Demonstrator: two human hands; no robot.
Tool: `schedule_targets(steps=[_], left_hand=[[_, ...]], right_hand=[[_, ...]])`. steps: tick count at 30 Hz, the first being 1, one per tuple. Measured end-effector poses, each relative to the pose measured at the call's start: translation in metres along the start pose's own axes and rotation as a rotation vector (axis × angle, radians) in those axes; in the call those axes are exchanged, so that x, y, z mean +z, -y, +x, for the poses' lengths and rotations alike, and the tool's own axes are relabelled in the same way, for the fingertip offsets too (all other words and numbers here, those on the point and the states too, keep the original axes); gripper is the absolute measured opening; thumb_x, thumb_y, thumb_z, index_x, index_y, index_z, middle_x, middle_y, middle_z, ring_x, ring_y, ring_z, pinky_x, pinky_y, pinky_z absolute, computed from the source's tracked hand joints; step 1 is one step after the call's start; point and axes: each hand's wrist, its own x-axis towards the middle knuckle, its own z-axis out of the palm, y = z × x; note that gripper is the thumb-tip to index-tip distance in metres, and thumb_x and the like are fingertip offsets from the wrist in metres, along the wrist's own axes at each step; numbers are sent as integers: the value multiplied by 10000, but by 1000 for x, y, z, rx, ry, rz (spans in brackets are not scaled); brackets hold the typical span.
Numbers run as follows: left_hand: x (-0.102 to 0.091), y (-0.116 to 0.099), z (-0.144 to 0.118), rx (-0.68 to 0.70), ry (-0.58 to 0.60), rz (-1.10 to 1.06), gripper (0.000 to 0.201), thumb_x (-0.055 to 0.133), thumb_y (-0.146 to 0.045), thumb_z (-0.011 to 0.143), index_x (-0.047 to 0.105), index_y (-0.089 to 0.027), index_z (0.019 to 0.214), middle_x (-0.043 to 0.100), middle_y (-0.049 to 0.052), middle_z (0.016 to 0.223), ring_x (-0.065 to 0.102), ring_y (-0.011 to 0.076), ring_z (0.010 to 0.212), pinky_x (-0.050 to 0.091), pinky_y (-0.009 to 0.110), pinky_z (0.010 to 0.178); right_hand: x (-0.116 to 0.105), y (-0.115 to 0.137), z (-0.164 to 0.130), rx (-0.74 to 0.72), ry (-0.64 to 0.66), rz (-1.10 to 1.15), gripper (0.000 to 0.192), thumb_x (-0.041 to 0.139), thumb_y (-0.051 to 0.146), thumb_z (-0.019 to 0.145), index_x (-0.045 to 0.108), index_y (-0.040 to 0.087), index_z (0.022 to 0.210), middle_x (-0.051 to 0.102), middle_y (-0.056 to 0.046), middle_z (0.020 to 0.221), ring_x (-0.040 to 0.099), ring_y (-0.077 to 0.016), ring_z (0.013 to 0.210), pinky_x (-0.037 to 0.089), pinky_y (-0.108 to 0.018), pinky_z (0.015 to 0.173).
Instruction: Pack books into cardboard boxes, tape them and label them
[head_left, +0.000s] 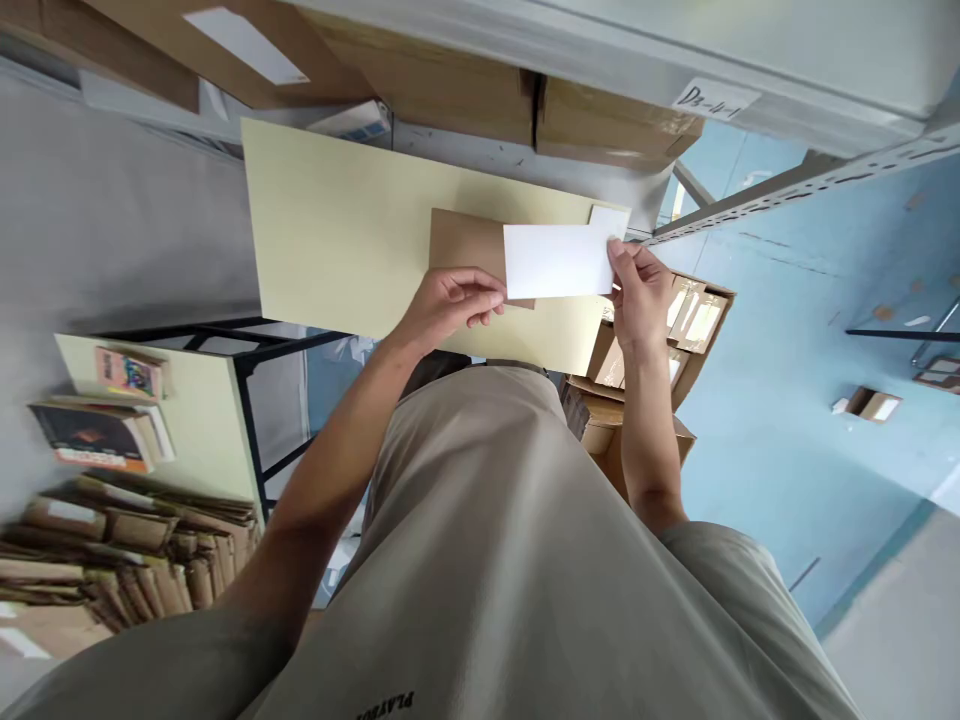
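Note:
A blank white paper slip point(559, 261) is stretched between my hands, above the pale yellow board point(330, 225). My right hand point(641, 290) pinches its right end between thumb and fingers. At its lower left corner, my left hand point(459, 305) has thumb and fingertips pressed together on the edge. Partly covered by the slip, a flat brown cardboard piece point(465, 240) lies on the board. A small white piece of paper point(609, 217) shows behind the slip's upper right corner; whether the two are joined I cannot tell.
Large cardboard boxes point(450, 95) stand on a shelf behind the board, under a metal beam point(637, 60). To the right, an open carton point(705, 325) holds small boxes. On the left are books point(97, 435) and stacked flattened cardboard point(142, 545).

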Motion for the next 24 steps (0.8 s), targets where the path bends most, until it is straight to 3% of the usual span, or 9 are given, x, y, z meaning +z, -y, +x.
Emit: schedule_targets(steps=[3,5,7,10,12,16,19,21,24], left_hand=[[-12,-7,-14,15,-69,-9,424,953,-552,855,865,-224,1108,888,112,1007,828,244,827,661,376,745],[-18,-13,-28,26,-35,-48,511,941,-612,868,862,-233,1202,901,129,1152,882,311,1052,717,445,908],[-25,-15,-41,44,17,-114,536,905,-676,895,870,-240,1204,895,123,1212,867,356,1233,724,508,1038],[-41,-11,-55,78,32,-212,519,868,-740,925,871,-238,1061,886,98,1133,850,361,1280,735,530,1084],[-58,-5,-58,79,29,-236,520,889,-751,922,848,-236,983,873,82,1064,856,343,1239,745,512,1083],[-103,5,-59,81,11,-261,618,908,-829,898,808,-220,915,839,65,949,881,311,1101,755,487,1065],[-139,7,-60,86,-37,-224,661,923,-864,859,822,-213,912,849,66,938,887,301,1026,762,481,1034],[-162,6,-62,85,-48,-181,645,956,-842,826,839,-214,915,864,75,944,888,305,1003,766,470,985],[-196,4,-67,94,-28,-160,562,967,-770,831,855,-225,911,874,90,945,893,330,1026,764,470,922]], right_hand=[[24,17,-35,-194,-65,-165,452,802,836,987,856,389,1022,831,-102,1201,781,-415,1379,730,-608,1013],[46,23,-57,-290,65,-322,363,871,805,939,888,467,1069,843,-79,1345,676,-471,1573,671,-706,1161],[70,23,-73,-340,274,-458,305,916,759,919,897,529,1119,852,-34,1393,637,-459,1636,617,-726,1267],[106,16,-84,-381,460,-572,262,856,698,1013,889,560,1233,843,13,1474,633,-402,1663,552,-696,1370],[128,14,-91,-416,444,-649,270,854,682,1029,890,557,1265,795,29,1587,546,-387,1740,490,-697,1428],[172,16,-109,-488,158,-596,484,869,716,1000,852,525,1445,545,63,1874,270,-374,1879,359,-703,1507],[210,19,-121,-358,189,-321,601,770,695,1079,723,531,1655,605,57,1834,466,-342,1800,480,-652,1456],[235,22,-125,-235,255,-219,568,779,686,1079,764,513,1620,747,43,1690,605,-332,1702,534,-618,1425],[268,29,-128,-146,251,-181,501,855,677,1033,860,485,1495,836,35,1550,661,-336,1650,575,-609,1390]])
